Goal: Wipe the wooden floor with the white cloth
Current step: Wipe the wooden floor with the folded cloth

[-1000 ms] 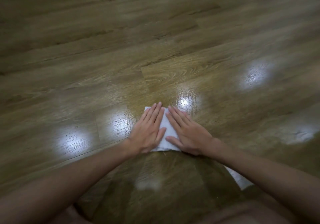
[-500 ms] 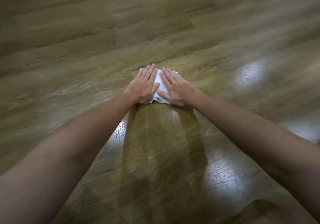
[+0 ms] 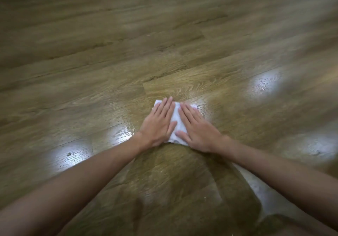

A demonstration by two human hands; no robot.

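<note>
- Ten fingers lie flat and nearly closed together on the white cloth (image 3: pixel 176 121); neither the left hand (image 3: pixel 158 124) nor the right hand (image 3: pixel 196 128) grips it, both only press it down with open palms.
- The left fingers (image 3: pixel 165 107) point up and to the right across the cloth's left half, while the right fingers (image 3: pixel 188 112) point up and to the left across its right half, so a narrow wedge of cloth shows between them.
- Because nothing is pinched, the cloth could slip out from under the palms on a hard push, or its free far corners could fold under and bunch; uneven pressure from one hand would likely cause that.
- The wooden floor (image 3: pixel 113 56) looks wet and glossy around the cloth, so the palms may skid off it onto the boards, and the person leaning forward on outstretched arms could lose support.
- The cloth appears folded into a small pad, white with a faint grey tinge at its near edge, lying flat on the boards with both hands covering most of it.
- Beyond the cloth, the boards look duller and possibly unwiped; nearer than the cloth, a darker damp band runs back between the forearms.
- Bright light patches (image 3: pixel 264 85) sit to both sides of the cloth, well apart from it.
</note>
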